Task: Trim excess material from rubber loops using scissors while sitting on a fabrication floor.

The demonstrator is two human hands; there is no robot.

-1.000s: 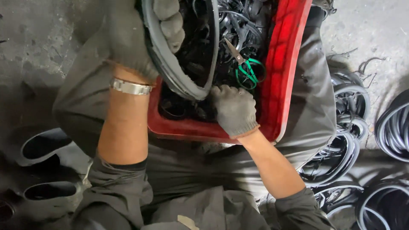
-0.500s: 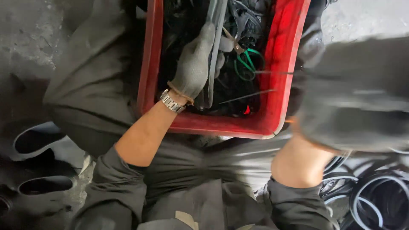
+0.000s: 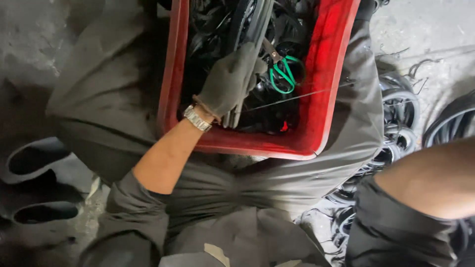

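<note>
A red plastic crate (image 3: 316, 133) rests on the person's lap, packed with black rubber rings (image 3: 213, 29) and green-handled scissors (image 3: 283, 74). The gloved left hand (image 3: 228, 81) clutches a black rubber ring (image 3: 247, 20) inside it. The right hand is out of view.

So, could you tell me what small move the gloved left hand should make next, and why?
Probably lift the grey rubber strip clear of the red crate: the left hand has a grip on it, while the green-handled scissors lie right beside it among black rubber rings.
</note>
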